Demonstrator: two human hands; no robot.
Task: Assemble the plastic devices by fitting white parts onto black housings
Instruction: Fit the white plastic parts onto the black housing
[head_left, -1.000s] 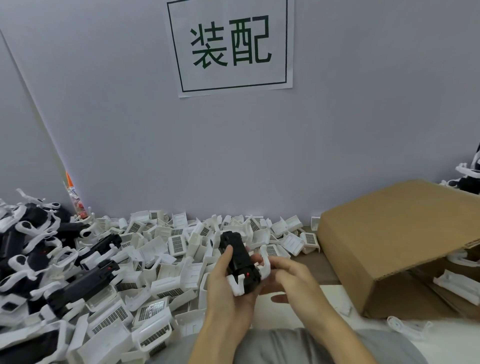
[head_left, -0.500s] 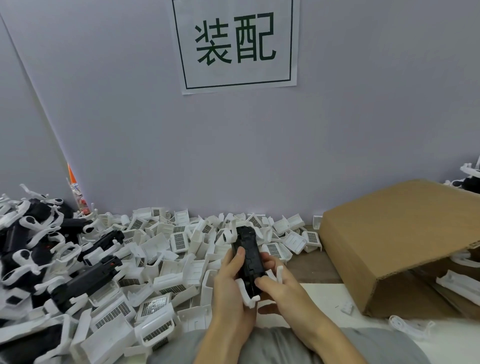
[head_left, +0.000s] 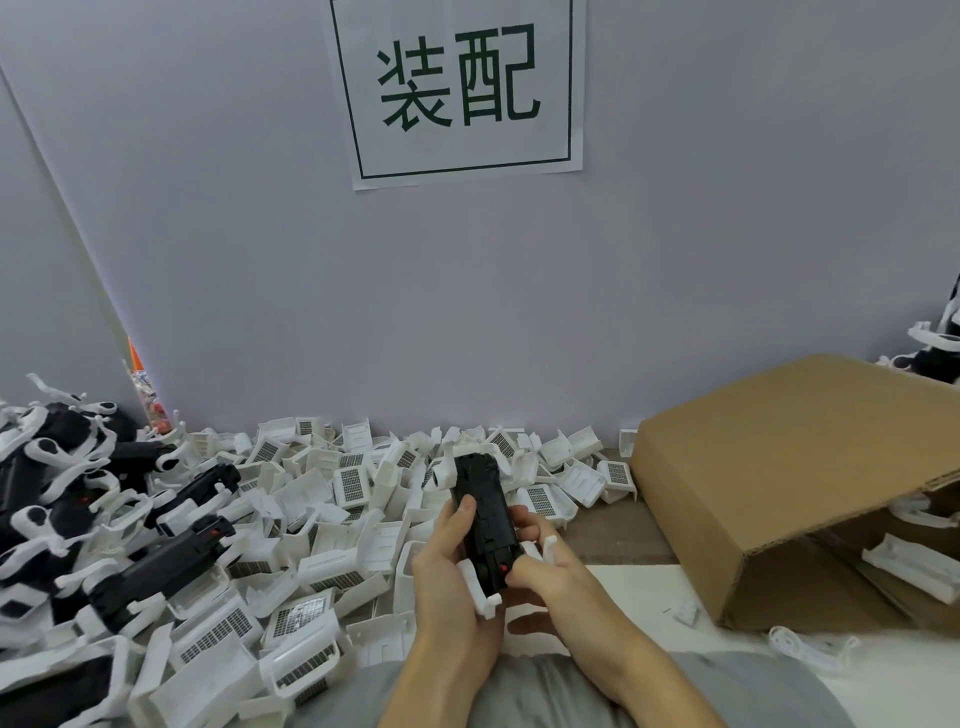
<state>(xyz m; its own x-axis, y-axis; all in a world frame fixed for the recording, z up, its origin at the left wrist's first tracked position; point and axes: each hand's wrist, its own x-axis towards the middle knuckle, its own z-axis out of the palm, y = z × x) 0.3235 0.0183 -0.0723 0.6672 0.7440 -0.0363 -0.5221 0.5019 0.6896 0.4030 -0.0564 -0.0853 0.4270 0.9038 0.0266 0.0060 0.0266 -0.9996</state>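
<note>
A long black housing stands nearly upright between both hands, above my lap. My left hand grips its left side, thumb laid on the front face. My right hand holds its lower right side, thumb near a small red dot. A white part sits around the housing's lower end, with one leg sticking out below the left thumb and another beside the right fingers. Whether it is fully seated is hidden by the fingers.
A heap of loose white grille parts covers the table in front and to the left. Black devices with white clips pile up at the far left. A tipped cardboard box lies at the right, white parts inside.
The housing has swung from tilted to nearly upright and lifted slightly. My right hand slid down to its lower end, over the white part.
</note>
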